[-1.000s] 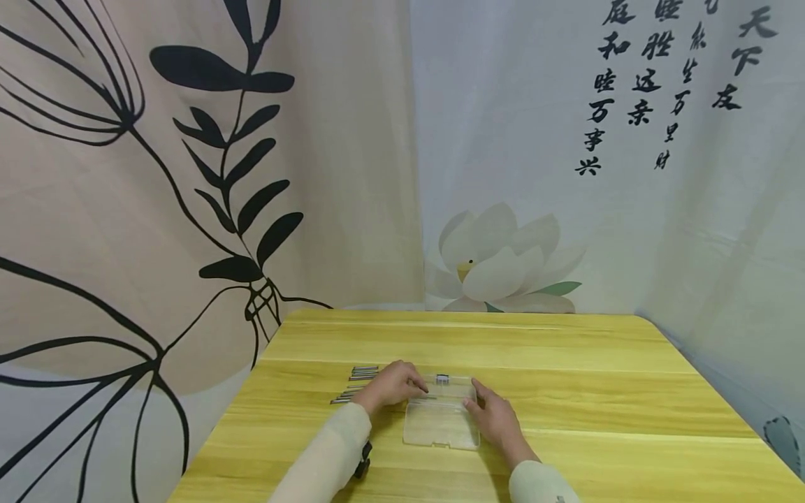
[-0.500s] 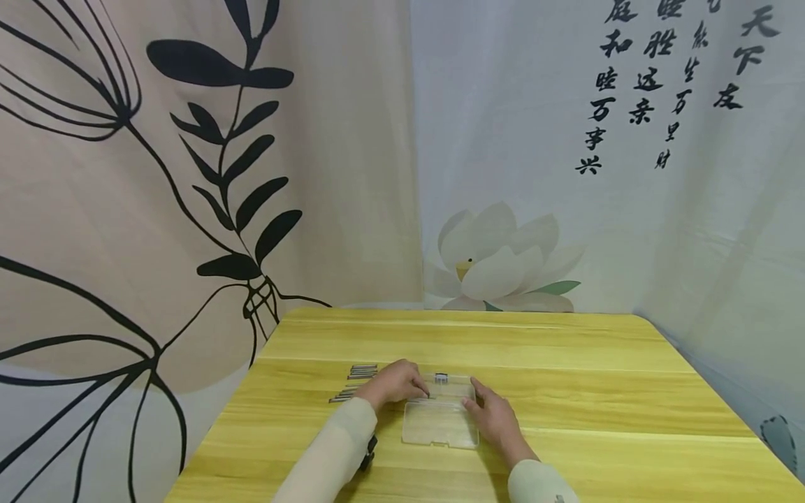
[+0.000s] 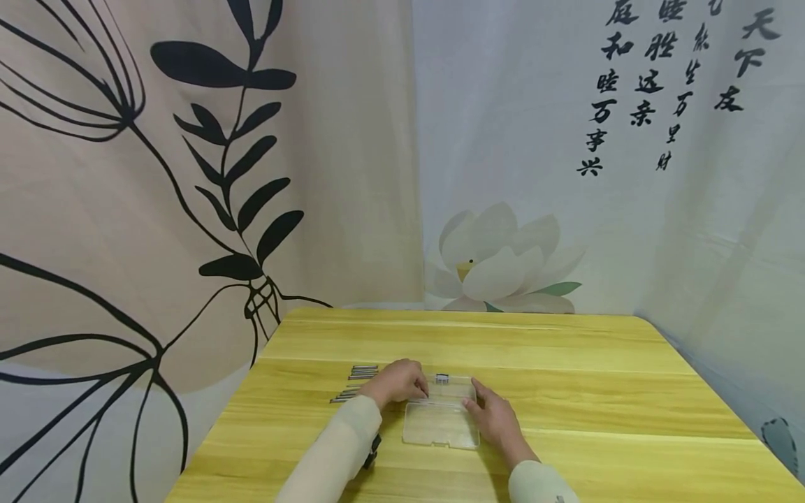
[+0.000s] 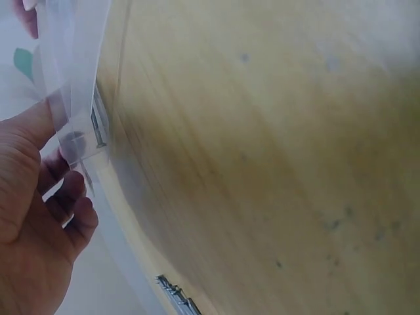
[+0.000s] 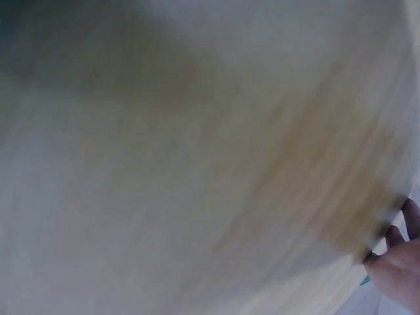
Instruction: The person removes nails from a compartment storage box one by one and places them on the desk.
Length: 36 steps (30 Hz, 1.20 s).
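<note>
A clear plastic box (image 3: 440,425) lies open on the table, its lid and base spread flat, with a small latch at the far edge. My left hand (image 3: 400,381) is at the left side of its far half, fingertips pinching a thin nail (image 4: 88,178), whose pointed end shows below the box wall in the left wrist view. Another nail (image 4: 98,128) lies inside the box. My right hand (image 3: 495,417) grips the box's right edge, thumb on the near side of the hinge and fingers along the outer side.
Several nails (image 3: 344,396) lie in a loose group left of my left hand. Behind them is a second row of nails (image 3: 363,372). The wooden table (image 3: 597,405) ends at a printed curtain (image 3: 352,175).
The nail that stuck out of my left fingers over the box has dropped out of the head view's sight as the fingers lowered slightly. My right hand stays on the box.
</note>
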Tool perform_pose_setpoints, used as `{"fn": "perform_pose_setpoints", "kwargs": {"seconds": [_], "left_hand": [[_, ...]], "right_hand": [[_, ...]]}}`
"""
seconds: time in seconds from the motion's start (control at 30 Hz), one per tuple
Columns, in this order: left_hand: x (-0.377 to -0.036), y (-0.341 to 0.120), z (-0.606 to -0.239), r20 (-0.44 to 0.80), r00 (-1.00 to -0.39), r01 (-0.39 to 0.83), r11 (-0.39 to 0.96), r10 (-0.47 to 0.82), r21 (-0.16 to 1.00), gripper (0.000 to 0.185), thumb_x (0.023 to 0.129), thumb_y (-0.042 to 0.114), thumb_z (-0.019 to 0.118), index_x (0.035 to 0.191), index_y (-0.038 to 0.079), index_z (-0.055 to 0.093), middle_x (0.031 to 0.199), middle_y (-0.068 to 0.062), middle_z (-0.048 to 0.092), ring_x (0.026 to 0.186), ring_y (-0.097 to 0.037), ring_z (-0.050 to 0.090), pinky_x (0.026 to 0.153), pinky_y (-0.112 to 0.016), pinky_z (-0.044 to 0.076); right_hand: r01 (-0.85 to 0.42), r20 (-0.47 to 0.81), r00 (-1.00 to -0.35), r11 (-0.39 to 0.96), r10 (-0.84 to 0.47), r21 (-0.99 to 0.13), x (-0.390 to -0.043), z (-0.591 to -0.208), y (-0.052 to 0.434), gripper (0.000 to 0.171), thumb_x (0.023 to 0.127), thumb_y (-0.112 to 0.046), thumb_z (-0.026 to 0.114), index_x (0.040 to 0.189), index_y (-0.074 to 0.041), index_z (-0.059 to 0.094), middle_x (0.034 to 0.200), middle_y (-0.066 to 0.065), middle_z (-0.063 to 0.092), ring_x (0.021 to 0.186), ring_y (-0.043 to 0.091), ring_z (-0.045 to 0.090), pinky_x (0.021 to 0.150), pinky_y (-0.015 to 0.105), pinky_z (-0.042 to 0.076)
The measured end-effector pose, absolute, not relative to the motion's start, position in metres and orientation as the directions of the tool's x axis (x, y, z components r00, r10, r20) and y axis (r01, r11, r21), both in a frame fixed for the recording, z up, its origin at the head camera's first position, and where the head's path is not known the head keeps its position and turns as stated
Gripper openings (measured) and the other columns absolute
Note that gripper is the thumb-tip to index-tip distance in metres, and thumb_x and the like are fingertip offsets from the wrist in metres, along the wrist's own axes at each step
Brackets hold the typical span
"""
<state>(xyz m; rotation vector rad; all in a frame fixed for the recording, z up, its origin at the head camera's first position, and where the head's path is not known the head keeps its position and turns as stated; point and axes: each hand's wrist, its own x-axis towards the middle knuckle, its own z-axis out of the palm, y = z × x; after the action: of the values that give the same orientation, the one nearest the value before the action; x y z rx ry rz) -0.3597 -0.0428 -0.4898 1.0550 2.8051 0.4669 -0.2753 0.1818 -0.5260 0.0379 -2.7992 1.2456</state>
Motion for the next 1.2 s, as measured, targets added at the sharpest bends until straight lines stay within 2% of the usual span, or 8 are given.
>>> {"fn": "perform_pose_setpoints", "kwargs": {"seconds": [0.37,0.53,0.77,0.87,1.07,1.2], "left_hand": [[-0.3599,-0.0442,-0.4917,0.025,-0.721,0.662,0.679,0.692,0.317,0.006,0.09,0.02,0.075,0.091,0.019,0.08,0.086,0.012,0.056,0.077,-0.003,0.052,0.076,-0.023,0.049],[-0.3609,-0.0437,-0.4925,0.053,-0.715,0.685,0.684,0.697,0.25,0.005,0.088,0.022,0.077,0.09,0.021,0.082,0.083,0.014,0.057,0.076,-0.002,0.052,0.075,-0.022,0.048],[-0.358,-0.0441,-0.4928,0.045,-0.716,0.69,0.695,0.697,0.202,0.01,0.089,0.027,0.074,0.095,0.021,0.08,0.092,0.01,0.055,0.08,-0.003,0.05,0.073,-0.022,0.046],[-0.3574,-0.0463,-0.4947,0.042,-0.723,0.673,0.689,0.69,0.269,0.011,0.091,0.026,0.072,0.097,0.021,0.079,0.092,0.01,0.053,0.081,-0.004,0.049,0.073,-0.023,0.046],[-0.3605,-0.0491,-0.4937,0.066,-0.753,0.558,0.582,0.655,0.592,0.011,0.095,0.022,0.069,0.099,0.016,0.078,0.092,0.009,0.054,0.08,-0.007,0.052,0.071,-0.026,0.047],[-0.3629,-0.0479,-0.4866,0.081,-0.763,0.529,0.548,0.641,0.648,0.012,0.095,0.02,0.069,0.098,0.015,0.078,0.095,0.008,0.057,0.083,-0.008,0.053,0.073,-0.027,0.048]], "right_hand": [[-0.045,0.078,-0.997,0.668,0.019,-0.743,-0.2738,-0.5223,0.1825,0.054,0.102,-0.025,0.058,0.148,-0.001,0.044,0.142,0.027,0.048,0.132,0.05,0.04,0.106,0.061,0.032],[-0.046,0.076,-0.997,0.667,0.016,-0.743,-0.2741,-0.5211,0.1823,0.054,0.102,-0.025,0.058,0.148,-0.001,0.043,0.142,0.027,0.048,0.133,0.049,0.04,0.106,0.061,0.032],[-0.057,0.078,-0.997,0.671,0.002,-0.739,-0.2737,-0.5195,0.183,0.054,0.102,-0.025,0.058,0.147,-0.001,0.044,0.141,0.028,0.049,0.131,0.051,0.041,0.104,0.062,0.033],[-0.054,0.071,-0.997,0.669,-0.001,-0.741,-0.2729,-0.5196,0.1827,0.054,0.102,-0.025,0.058,0.147,-0.001,0.044,0.141,0.028,0.049,0.131,0.051,0.041,0.104,0.062,0.033],[-0.042,0.062,-0.998,0.66,0.007,-0.75,-0.2714,-0.5184,0.1817,0.054,0.102,-0.024,0.058,0.148,-0.001,0.043,0.141,0.028,0.049,0.132,0.051,0.04,0.105,0.062,0.032],[-0.043,0.067,-0.998,0.667,0.01,-0.744,-0.2723,-0.519,0.1823,0.053,0.101,-0.023,0.058,0.148,0.0,0.044,0.141,0.027,0.049,0.132,0.05,0.041,0.105,0.061,0.033]]}}
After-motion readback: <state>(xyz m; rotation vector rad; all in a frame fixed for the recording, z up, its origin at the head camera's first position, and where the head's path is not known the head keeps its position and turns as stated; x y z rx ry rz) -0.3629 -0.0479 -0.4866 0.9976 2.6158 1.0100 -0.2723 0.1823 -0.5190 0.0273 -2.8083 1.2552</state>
